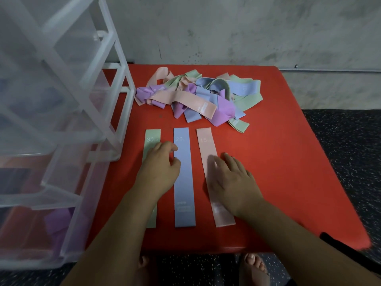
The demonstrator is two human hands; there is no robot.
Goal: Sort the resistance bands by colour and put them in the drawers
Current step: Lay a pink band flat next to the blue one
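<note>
Three bands lie flat side by side on the red table (288,141): a green band (152,136), a blue band (183,188) and a pink band (206,141). My left hand (159,168) rests on the green band with fingers curled, its fingertips touching the blue band's left edge. My right hand (228,180) lies flat, fingers spread, on the pink band. Behind them sits a tangled pile of bands (198,96) in pink, green, blue and purple. The clear plastic drawer unit (61,100) stands at the left; a purple band (58,221) shows through its lowest drawer.
A grey concrete wall rises behind the table. Dark speckled flooring (346,141) lies to the right and below. My bare feet (253,267) show under the table's front edge. The drawer unit touches the table's left side.
</note>
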